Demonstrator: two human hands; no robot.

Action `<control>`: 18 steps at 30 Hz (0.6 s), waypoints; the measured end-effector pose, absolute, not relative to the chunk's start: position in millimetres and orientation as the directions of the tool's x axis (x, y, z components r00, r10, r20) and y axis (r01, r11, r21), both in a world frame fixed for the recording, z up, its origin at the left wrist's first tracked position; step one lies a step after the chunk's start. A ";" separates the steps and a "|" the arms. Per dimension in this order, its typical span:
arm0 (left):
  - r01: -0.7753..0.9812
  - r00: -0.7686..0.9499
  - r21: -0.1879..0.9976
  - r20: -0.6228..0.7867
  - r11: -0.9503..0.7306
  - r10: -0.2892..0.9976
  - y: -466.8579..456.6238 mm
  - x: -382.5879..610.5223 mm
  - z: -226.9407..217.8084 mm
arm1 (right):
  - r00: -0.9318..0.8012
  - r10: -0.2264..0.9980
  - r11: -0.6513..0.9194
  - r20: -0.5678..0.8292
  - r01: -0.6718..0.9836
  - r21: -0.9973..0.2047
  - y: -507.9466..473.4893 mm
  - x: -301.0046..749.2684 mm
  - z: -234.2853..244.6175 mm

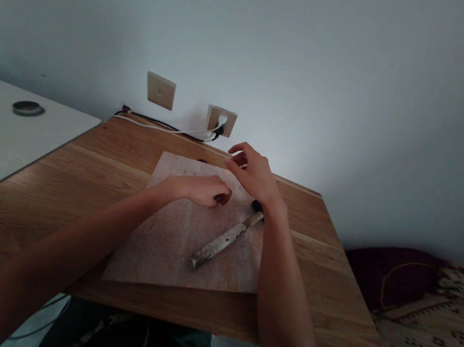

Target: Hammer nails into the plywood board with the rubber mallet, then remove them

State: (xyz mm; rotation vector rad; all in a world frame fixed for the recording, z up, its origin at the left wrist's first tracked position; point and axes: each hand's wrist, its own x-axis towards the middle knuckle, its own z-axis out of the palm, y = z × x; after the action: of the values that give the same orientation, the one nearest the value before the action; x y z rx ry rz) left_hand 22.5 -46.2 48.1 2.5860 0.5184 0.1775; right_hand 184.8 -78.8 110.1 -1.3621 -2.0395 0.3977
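"Dark, small and mostly hidden: what are the fingers of the left hand (204, 190) closed on?"

"Some little piece (218, 198), showing between the curled fingertips. Too much is covered to say what it is or which way it points."

"And the right hand (256, 173)?"

"Raised just beyond the left, fingers loosely bent, with a gap between thumb and forefinger."

"Where's the hammer (221, 245) from them?"

"Nearer the person than both hands, apart from the left fingers, its head by the right wrist. I can't tell if they touch."

"How does it look?"

"Pale, worn handle with dark chips and blotches; black head, partly hidden behind the right forearm."

"Which way does it point?"

"Its long axis runs diagonally: butt toward the person and leftward, head away and to the right. It lies flat on a pinkish-grey sheet (165, 245)."

"And under that?"

"Brown wooden bench (45, 188), with white and black cables (176, 131) along the far edge, running to a wall socket (228, 122)."
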 end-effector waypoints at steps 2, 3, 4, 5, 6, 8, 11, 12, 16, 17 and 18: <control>0.337 0.917 0.485 0.025 -0.807 0.398 -45.4 21.5 49.4 | -0.256 0.904 0.417 0.342 0.708 -0.571 -78.9 185.0 110.1; 0.342 0.917 0.479 0.019 -0.809 0.399 -44.7 21.0 50.0 | -0.256 0.904 0.416 0.342 0.707 -0.572 -79.0 185.0 110.2; 0.346 0.917 0.473 0.014 -0.810 0.400 -44.0 20.5 50.6 | -0.255 0.904 0.416 0.342 0.706 -0.573 -79.1 185.1 110.4; 0.348 0.916 0.470 0.013 -0.811 0.400 -43.2 19.8 51.2 | -0.254 0.905 0.415 0.342 0.706 -0.574 -79.2 185.1 110.5; 0.344 0.917 0.472 0.018 -0.812 0.399 -42.5 19.0 51.9 | -0.252 0.906 0.412 0.339 0.706 -0.576 -79.3 185.1 110.7; 0.332 0.916 0.485 0.037 -0.809 0.399 -41.0 17.0 53.1 | -0.248 0.910 0.406 0.333 0.706 -0.581 -79.5 185.2 111.0; 0.323 0.911 0.515 0.060 -0.794 0.409 -38.8 13.6 54.8 | -0.250 0.908 0.410 0.338 0.698 -0.587 -79.7 185.6 110.9; 0.322 0.909 0.522 0.062 -0.790 0.411 -38.1 12.6 55.4 | -0.251 0.906 0.414 0.341 0.696 -0.587 -79.8 185.8 110.7; 0.323 0.907 0.501 0.080 -0.803 0.414 -37.2 10.5 58.5 | -0.249 0.906 0.412 0.342 0.702 -0.581 -79.7 185.7 110.6; 0.328 0.904 0.487 0.086 -0.810 0.418 -37.5 10.4 59.6 | -0.247 0.907 0.410 0.341 0.707 -0.577 -79.6 185.6 110.8; 0.332 0.903 0.473 0.091 -0.816 0.420 -38.0 10.4 60.9 | -0.245 0.907 0.408 0.342 0.710 -0.573 -79.6 185.4 111.1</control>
State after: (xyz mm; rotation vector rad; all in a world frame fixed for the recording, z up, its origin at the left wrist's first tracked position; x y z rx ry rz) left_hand 10.4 -38.0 60.9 2.6094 0.5458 0.2641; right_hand 185.4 -79.6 111.1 -1.3706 -2.0315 0.3991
